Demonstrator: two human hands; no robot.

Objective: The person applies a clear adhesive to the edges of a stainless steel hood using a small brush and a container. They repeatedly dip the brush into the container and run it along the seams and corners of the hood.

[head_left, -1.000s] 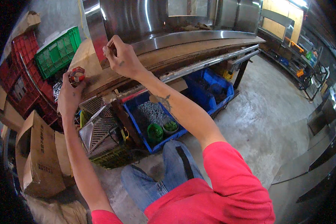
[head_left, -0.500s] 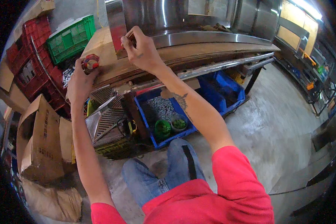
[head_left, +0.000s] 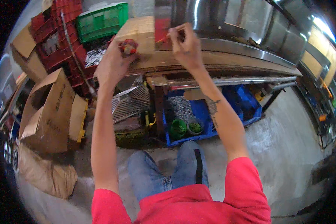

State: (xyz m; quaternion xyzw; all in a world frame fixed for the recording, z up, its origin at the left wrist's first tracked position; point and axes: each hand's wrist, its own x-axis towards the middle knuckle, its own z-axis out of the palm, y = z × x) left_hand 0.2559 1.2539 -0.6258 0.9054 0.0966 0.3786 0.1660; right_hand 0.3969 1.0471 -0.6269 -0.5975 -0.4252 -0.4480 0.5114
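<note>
My left hand [head_left: 114, 65] is closed around a small round red object with a pale middle [head_left: 128, 47], held over the left end of the wooden tabletop. It resembles a roll of tape, but blur hides its exact kind. My right hand [head_left: 186, 46] is raised in front of a shiny steel cabinet [head_left: 209, 46], thumb and fingers pinched together near its left edge. A thin orange-red line shows beside those fingertips; whether they hold it or the steel reflects it, I cannot tell. The cabinet stands on brown boards [head_left: 235, 59] on the workbench.
Under the bench are blue bins [head_left: 170, 136], one with small metal parts and two green-filled cups, beside slotted metal panels [head_left: 130, 102]. Green [head_left: 102, 23] and red crates [head_left: 63, 56] are stacked at left, near an open cardboard box [head_left: 48, 112]. A shelf rack [head_left: 317, 93] stands right.
The view has swung left, so the bench and cabinet appear farther right. Both hands stay raised at the cabinet's left end, the left still holding the round red object.
</note>
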